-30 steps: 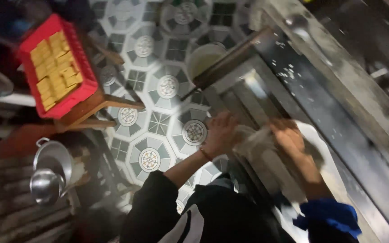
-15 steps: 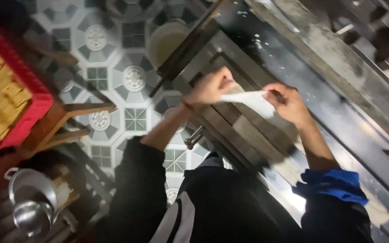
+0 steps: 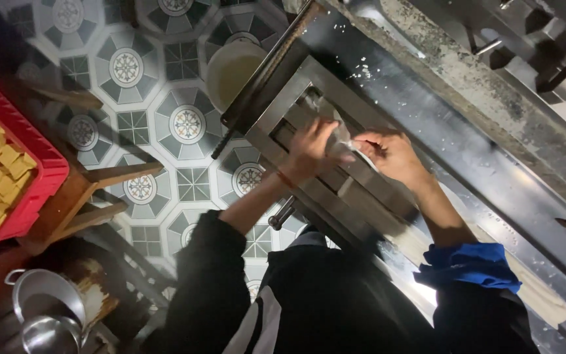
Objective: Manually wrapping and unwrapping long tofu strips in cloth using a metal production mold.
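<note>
Your left hand [image 3: 310, 149] and right hand [image 3: 388, 152] both pinch 1 pale dough sheet [image 3: 343, 139] between them, above the steel roller machine [image 3: 309, 105]. Both grips are clenched on it.

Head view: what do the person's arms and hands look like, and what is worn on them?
Both hands are bare, no gloves. The left hand has a thin orange band at the wrist and a black sleeve pushed above the elbow. The right hand has a bright blue sleeve bunched near the elbow.
</note>
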